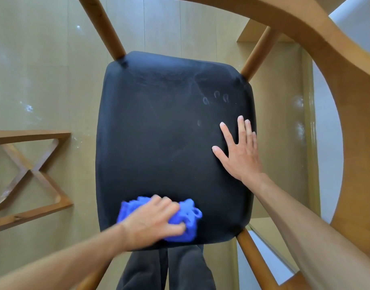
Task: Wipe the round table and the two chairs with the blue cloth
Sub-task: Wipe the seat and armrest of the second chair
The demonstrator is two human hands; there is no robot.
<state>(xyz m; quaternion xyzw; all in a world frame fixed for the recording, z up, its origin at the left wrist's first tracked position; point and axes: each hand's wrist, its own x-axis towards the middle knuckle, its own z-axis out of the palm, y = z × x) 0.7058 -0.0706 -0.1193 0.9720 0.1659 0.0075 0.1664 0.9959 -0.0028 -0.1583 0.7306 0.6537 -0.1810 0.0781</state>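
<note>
I look straight down on a chair with a black padded seat (pixel 165 132) and light wooden legs. A crumpled blue cloth (pixel 187 218) lies on the seat's near edge. My left hand (pixel 154 218) grips the cloth and presses it onto the seat; the hand is blurred by motion. My right hand (pixel 240 149) lies flat on the right side of the seat with its fingers spread. Faint fingertip marks show on the seat beyond that hand. The chair's curved wooden back rail (pixel 334 65) arcs over the top and right.
A wooden X-shaped frame (pixel 31 170) stands on the beige floor at the left. My dark trouser legs (pixel 165 268) are just below the seat's near edge. A pale wall or panel (pixel 326 143) runs down the right side behind the rail.
</note>
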